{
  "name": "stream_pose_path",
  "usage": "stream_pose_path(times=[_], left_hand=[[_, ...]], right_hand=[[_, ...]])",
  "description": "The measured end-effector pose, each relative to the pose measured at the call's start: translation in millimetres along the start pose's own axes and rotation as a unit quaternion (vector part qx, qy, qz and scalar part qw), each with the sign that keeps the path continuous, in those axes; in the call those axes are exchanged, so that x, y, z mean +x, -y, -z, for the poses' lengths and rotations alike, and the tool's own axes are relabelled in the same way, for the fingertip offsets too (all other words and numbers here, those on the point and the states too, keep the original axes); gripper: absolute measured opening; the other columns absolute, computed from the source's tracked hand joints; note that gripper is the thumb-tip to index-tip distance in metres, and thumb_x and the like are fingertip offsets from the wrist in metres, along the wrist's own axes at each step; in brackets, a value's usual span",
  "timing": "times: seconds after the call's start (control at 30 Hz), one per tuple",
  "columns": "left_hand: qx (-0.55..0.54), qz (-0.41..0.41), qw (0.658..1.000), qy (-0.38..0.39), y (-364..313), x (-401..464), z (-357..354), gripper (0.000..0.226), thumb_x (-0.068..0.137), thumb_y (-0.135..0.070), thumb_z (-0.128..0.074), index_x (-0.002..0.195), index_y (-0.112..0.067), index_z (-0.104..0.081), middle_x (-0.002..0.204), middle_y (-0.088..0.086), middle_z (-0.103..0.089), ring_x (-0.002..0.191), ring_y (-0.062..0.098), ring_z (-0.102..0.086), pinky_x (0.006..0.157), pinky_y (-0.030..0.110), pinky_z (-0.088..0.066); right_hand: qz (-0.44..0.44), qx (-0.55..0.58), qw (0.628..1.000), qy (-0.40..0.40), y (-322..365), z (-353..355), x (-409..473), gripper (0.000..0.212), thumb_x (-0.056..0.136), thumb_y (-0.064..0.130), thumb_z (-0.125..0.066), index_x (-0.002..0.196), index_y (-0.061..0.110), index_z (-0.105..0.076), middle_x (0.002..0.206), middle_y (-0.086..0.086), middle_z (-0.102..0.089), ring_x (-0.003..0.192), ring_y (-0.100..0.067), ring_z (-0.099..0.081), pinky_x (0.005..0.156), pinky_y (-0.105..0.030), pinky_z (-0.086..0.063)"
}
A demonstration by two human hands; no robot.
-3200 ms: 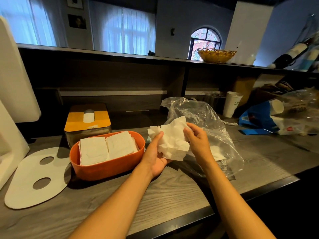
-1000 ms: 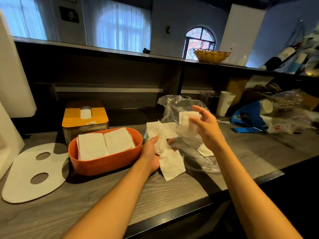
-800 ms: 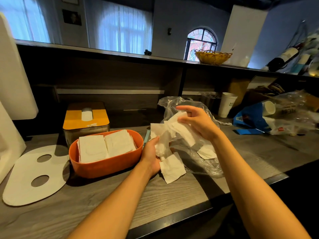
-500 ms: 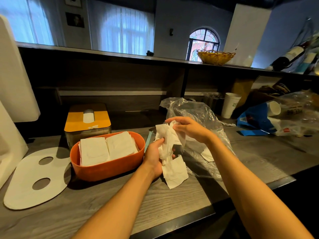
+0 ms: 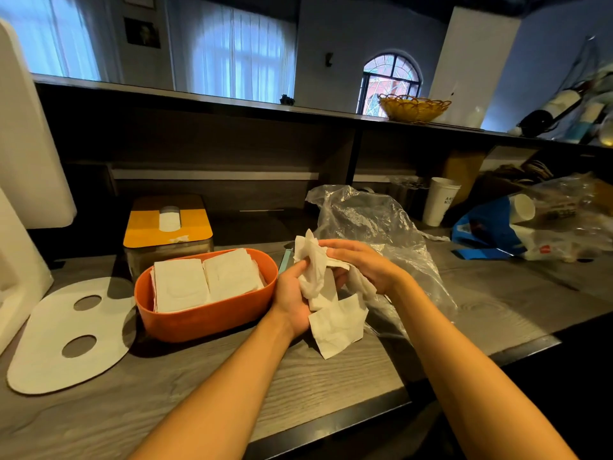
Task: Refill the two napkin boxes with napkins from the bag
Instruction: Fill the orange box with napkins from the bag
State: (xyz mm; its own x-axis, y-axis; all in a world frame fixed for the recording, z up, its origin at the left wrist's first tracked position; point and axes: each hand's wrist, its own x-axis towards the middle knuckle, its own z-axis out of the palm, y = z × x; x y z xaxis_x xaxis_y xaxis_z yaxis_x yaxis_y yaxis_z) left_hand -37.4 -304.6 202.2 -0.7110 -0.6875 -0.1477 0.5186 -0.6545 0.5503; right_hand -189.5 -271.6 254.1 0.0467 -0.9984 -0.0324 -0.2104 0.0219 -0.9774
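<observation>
Beside the orange box (image 5: 205,318), already filled with stacked napkins, we grip a crumpled bunch of napkins (image 5: 326,293) in our left hand (image 5: 293,302) and right hand (image 5: 361,265); the bag (image 5: 374,220) looks nearly emptied, the yellow-lidded box (image 5: 167,227) closed behind.

We see the left hand (image 5: 295,295) only in part: the loose napkins (image 5: 326,295) cover its palm and most of its fingers. The right hand (image 5: 360,265) lies over those napkins, and we cannot count the crumpled sheets beneath it. The clear plastic bag (image 5: 368,220) hides its contents behind glare and folds. The orange box (image 5: 205,318) blocks the base of the yellow-lidded box (image 5: 167,224). A thin teal object (image 5: 285,260) between box and hand is perhaps a tool; we cannot tell. Both forearms are cut off by the bottom edge.
</observation>
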Motion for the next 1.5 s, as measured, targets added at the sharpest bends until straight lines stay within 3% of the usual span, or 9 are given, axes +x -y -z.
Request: stream_pose_path(times=[0.13, 0.33, 0.47, 0.7, 0.93, 1.1, 1.27, 1.4, 1.5], left_hand=[[0.010, 0.015, 1.000, -0.012, 1.4, -1.1, -2.8, 0.041, 0.101, -0.034, -0.043, 0.127, -0.009, -0.063, 0.106, 0.018, -0.070, 0.096, 0.032, -0.067, 0.092, 0.048, -0.052], [0.038, -0.006, 0.997, -0.060, 2.5, 2.8, -1.6, 0.026, 0.102, -0.030, -0.048, 0.106, -0.012, -0.067, 0.089, 0.013, -0.075, 0.087, 0.031, -0.068, 0.076, 0.045, -0.053], [0.005, 0.003, 0.998, -0.067, 1.0, 2.8, 0.7, 0.032, 0.102, -0.034, -0.047, 0.118, -0.010, -0.063, 0.110, 0.019, -0.071, 0.100, 0.037, -0.065, 0.083, 0.050, -0.051], [0.040, -0.008, 0.997, -0.070, 3.2, 2.2, -0.3, 0.040, 0.104, -0.036, -0.039, 0.117, -0.007, -0.062, 0.082, 0.014, -0.075, 0.088, 0.033, -0.065, 0.080, 0.047, -0.051], [0.019, -0.003, 0.996, -0.084, 3.4, -4.8, -5.1, 0.042, 0.104, -0.037, -0.039, 0.125, -0.007, -0.058, 0.112, 0.021, -0.067, 0.102, 0.037, -0.062, 0.083, 0.050, -0.049], [0.016, -0.016, 0.996, -0.084, 3.7, -1.6, -2.7, 0.033, 0.105, -0.035, -0.040, 0.113, -0.011, -0.061, 0.090, 0.014, -0.071, 0.088, 0.032, -0.063, 0.079, 0.047, -0.049], [0.043, -0.028, 0.994, -0.092, 4.8, -2.4, -3.3, 0.031, 0.104, -0.034, -0.041, 0.115, -0.013, -0.060, 0.098, 0.011, -0.072, 0.094, 0.032, -0.064, 0.076, 0.046, -0.049], [0.025, -0.020, 0.994, -0.104, 3.6, -1.3, -2.8, 0.033, 0.103, -0.034, -0.044, 0.119, -0.010, -0.059, 0.110, 0.016, -0.066, 0.099, 0.036, -0.062, 0.090, 0.053, -0.046], [0.009, -0.011, 0.995, -0.100, 3.8, -0.8, -2.5, 0.029, 0.102, -0.035, -0.047, 0.113, -0.011, -0.060, 0.108, 0.017, -0.065, 0.103, 0.038, -0.061, 0.093, 0.053, -0.047]], right_hand=[[-0.026, -0.013, 0.998, -0.063, -1.7, 3.2, -1.5, 0.028, 0.097, 0.021, -0.059, 0.116, 0.001, -0.062, 0.088, -0.010, -0.068, 0.067, -0.016, -0.066, 0.058, -0.027, -0.057], [-0.021, -0.181, 0.954, -0.237, 17.1, 18.3, -13.8, 0.020, 0.092, 0.030, -0.065, 0.100, 0.011, -0.063, 0.090, -0.006, -0.064, 0.076, -0.019, -0.060, 0.063, -0.027, -0.048], [0.057, -0.103, 0.932, -0.342, 40.4, 17.1, -26.9, 0.009, 0.091, 0.025, -0.066, 0.093, 0.017, -0.065, 0.085, -0.004, -0.062, 0.075, -0.020, -0.058, 0.063, -0.029, -0.049], [-0.049, 0.156, 0.921, -0.353, 37.0, -38.7, -55.6, 0.024, 0.098, 0.033, -0.057, 0.089, 0.011, -0.059, 0.083, -0.007, -0.066, 0.076, -0.021, -0.064, 0.071, -0.039, -0.055], [-0.103, 0.136, 0.919, -0.355, -15.3, -72.4, -65.6, 0.023, 0.091, 0.036, -0.064, 0.098, 0.015, -0.067, 0.096, -0.005, -0.070, 0.092, -0.025, -0.063, 0.074, -0.034, -0.049], [-0.027, -0.029, 0.940, -0.339, -6.5, -62.5, -88.7, 0.015, 0.083, 0.001, -0.071, 0.087, 0.015, -0.066, 0.089, -0.007, -0.070, 0.084, -0.023, -0.066, 0.068, -0.033, -0.055], [0.007, 0.156, 0.934, -0.321, 10.0, -63.5, -103.3, 0.002, 0.089, 0.009, -0.068, 0.091, 0.008, -0.068, 0.080, -0.005, -0.074, 0.071, -0.016, -0.070, 0.064, -0.030, -0.056], [-0.055, -0.040, 0.922, -0.380, -21.0, -75.1, -101.6, 0.011, 0.087, 0.025, -0.073, 0.082, 0.016, -0.068, 0.082, -0.001, -0.071, 0.079, -0.020, -0.068, 0.072, -0.039, -0.056], [-0.067, -0.313, 0.877, -0.358, -44.3, -77.9, -99.0, 0.041, 0.083, 0.045, -0.073, 0.112, 0.017, -0.067, 0.112, 0.000, -0.066, 0.108, -0.022, -0.058, 0.092, -0.043, -0.049]])
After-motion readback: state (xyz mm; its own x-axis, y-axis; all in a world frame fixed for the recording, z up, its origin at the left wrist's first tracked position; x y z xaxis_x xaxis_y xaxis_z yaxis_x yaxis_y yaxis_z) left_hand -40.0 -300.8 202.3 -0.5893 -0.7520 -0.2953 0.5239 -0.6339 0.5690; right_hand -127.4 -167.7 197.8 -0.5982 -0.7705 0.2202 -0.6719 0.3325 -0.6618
